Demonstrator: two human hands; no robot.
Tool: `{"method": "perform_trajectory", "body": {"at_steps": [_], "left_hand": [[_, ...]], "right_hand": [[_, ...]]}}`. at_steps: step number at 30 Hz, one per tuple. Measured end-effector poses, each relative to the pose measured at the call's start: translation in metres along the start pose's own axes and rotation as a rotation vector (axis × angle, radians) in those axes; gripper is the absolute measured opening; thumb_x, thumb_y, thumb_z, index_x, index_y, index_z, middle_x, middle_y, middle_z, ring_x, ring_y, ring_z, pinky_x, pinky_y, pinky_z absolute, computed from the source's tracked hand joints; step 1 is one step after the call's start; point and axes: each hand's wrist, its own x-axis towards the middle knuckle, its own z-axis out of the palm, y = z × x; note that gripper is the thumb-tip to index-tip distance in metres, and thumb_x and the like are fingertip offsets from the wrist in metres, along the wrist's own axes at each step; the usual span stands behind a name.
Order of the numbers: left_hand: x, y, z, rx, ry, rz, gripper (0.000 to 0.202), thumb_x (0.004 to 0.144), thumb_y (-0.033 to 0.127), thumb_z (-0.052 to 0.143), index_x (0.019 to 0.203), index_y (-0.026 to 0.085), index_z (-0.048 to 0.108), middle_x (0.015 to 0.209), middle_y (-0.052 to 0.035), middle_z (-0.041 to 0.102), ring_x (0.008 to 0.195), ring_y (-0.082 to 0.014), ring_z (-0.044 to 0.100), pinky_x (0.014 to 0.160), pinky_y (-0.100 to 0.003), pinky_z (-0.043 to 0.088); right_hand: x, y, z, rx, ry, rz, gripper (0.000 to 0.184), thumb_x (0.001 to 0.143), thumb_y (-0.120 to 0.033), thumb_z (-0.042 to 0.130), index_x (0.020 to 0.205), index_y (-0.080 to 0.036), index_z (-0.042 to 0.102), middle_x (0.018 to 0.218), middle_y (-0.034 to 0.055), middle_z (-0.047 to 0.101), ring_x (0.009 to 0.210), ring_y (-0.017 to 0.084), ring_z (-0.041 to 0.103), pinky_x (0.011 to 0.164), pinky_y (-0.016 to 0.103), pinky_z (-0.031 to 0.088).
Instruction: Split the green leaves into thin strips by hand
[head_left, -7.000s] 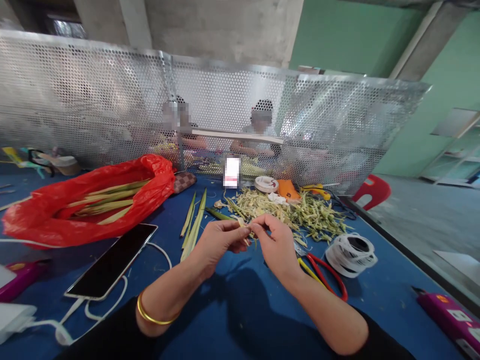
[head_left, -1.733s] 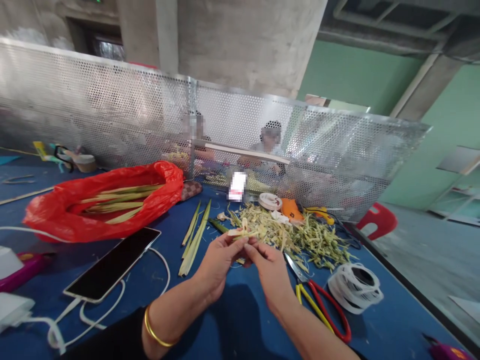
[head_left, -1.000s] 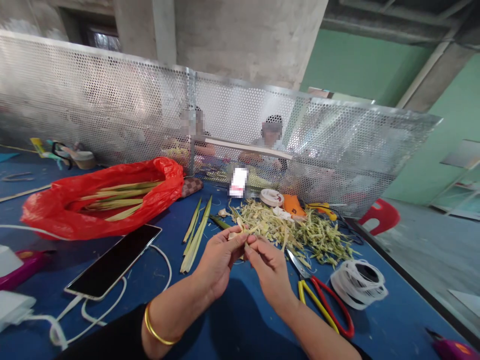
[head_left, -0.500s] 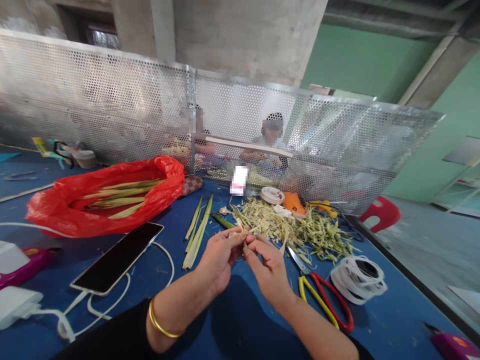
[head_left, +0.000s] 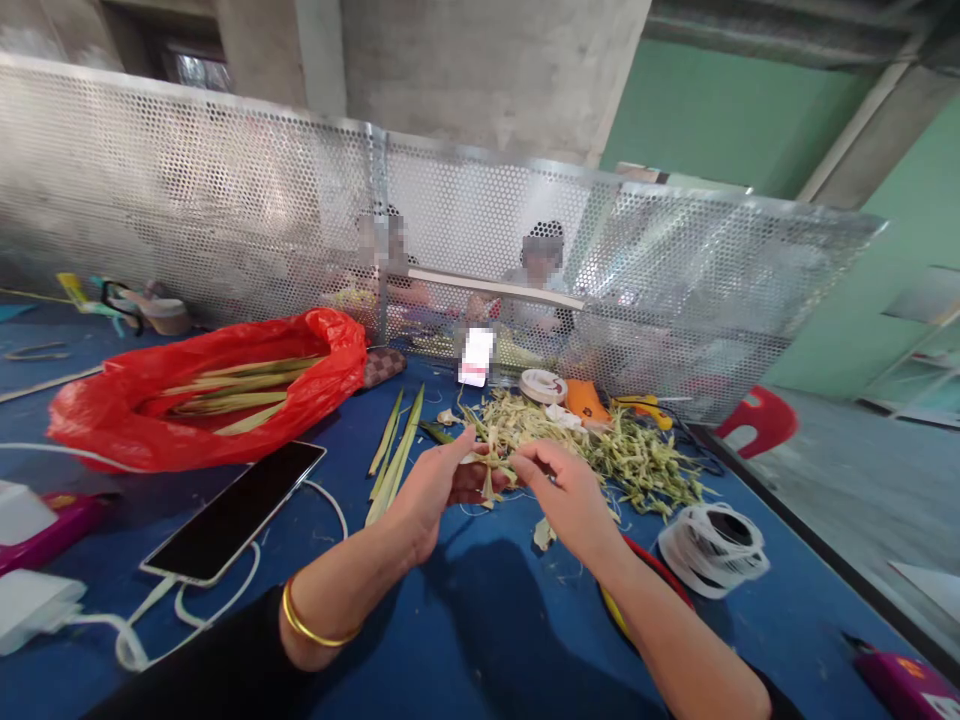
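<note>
My left hand [head_left: 429,492], with a gold bangle at the wrist, holds a small knotted piece of pale green leaf strips [head_left: 491,462] between thumb and fingers. My right hand [head_left: 564,492] pinches the right end of the same piece. Just below the hands, a pale leaf scrap [head_left: 544,534] sits on the blue table [head_left: 480,620]. Behind them spreads a heap of leaf trimmings [head_left: 652,465]. Left of my left hand are long split leaves [head_left: 401,450]. Under my right forearm, red-and-yellow-handled scissors [head_left: 660,570] are mostly hidden.
A red plastic bag [head_left: 90,430] of leaves, a phone [head_left: 232,520] with white cables and a purple tool [head_left: 52,530] lie left. To the right are a white ribbon roll [head_left: 712,550] and another purple tool [head_left: 907,680]. A perforated metal screen [head_left: 247,200] stands behind, with people beyond.
My right hand has shifted right and my hands are farther apart, so the leaf piece between them shows more. My right arm now covers the scissor blades. A pale scrap shows below the hands.
</note>
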Motion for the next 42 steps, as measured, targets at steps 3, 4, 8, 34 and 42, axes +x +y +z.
{"method": "perform_trajectory", "body": {"at_steps": [3,4,8,34,42], "left_hand": [[-0.001,-0.002,0.0,0.013,-0.011,0.039,0.042,0.073,0.051,0.063,0.093,0.014,0.064,0.066,-0.0051,0.068,0.065,-0.0145,0.063,0.061,-0.024,0.045],[-0.001,-0.004,0.001,-0.013,-0.029,0.037,0.039,0.071,0.047,0.066,0.093,0.015,0.064,0.067,-0.0035,0.068,0.066,-0.0133,0.063,0.061,-0.023,0.045],[0.0,-0.01,0.003,-0.067,-0.068,-0.042,0.028,0.066,0.034,0.074,0.083,0.015,0.063,0.066,0.0,0.063,0.059,-0.0085,0.057,0.056,-0.019,0.043],[0.004,-0.01,0.002,0.344,-0.154,0.079,0.027,0.068,0.041,0.069,0.069,0.015,0.065,0.053,0.0042,0.052,0.05,-0.0076,0.044,0.055,-0.022,0.036],[-0.003,-0.001,0.008,0.449,-0.252,0.092,0.017,0.07,0.034,0.066,0.066,0.017,0.068,0.051,0.0034,0.053,0.055,-0.0098,0.042,0.058,-0.024,0.034]], "right_hand": [[-0.003,0.0,0.007,-0.005,-0.016,-0.032,0.024,0.087,-0.028,0.049,0.066,-0.018,0.057,0.067,0.0001,0.054,0.066,0.014,0.051,0.062,0.024,0.038],[-0.004,0.0,0.01,-0.008,-0.002,-0.032,0.024,0.087,-0.027,0.049,0.066,-0.018,0.056,0.067,0.0001,0.054,0.066,0.014,0.051,0.062,0.024,0.038],[-0.008,0.001,0.019,-0.024,0.021,-0.025,0.023,0.088,-0.025,0.047,0.068,-0.018,0.055,0.069,0.0005,0.054,0.066,0.014,0.051,0.062,0.024,0.038],[-0.006,0.001,0.019,0.189,0.12,0.135,0.018,0.079,-0.028,0.055,0.065,-0.018,0.062,0.065,0.0009,0.06,0.063,0.015,0.055,0.059,0.026,0.043],[-0.004,0.004,0.02,0.485,0.062,0.412,0.022,0.073,-0.032,0.06,0.057,-0.017,0.059,0.05,-0.0022,0.054,0.05,0.011,0.048,0.051,0.023,0.039]]}}
